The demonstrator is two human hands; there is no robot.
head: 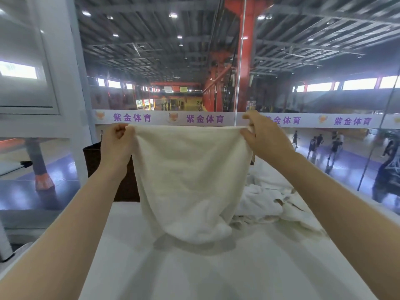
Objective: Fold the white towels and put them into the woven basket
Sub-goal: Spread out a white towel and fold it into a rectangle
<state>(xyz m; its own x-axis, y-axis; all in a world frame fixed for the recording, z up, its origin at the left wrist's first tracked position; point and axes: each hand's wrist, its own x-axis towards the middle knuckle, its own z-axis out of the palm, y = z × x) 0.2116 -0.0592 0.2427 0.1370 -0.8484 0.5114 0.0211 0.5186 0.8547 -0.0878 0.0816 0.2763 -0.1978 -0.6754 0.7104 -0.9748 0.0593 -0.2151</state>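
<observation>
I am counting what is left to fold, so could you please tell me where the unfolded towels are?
The unfolded towels lie heaped on the white table, right of the held towel.

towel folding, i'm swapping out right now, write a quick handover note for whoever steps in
Left hand: pinching the top left corner of the held towel.
Right hand: pinching its top right corner.
The towel hangs spread open, lower edge resting on the white table.
Pile of unfolded towels lies on the table to the right.
A dark container stands behind the left hand; can't confirm it is the basket.
Done: none visibly folded.
Left: fold this towel, then the pile, and basket them all.
</observation>
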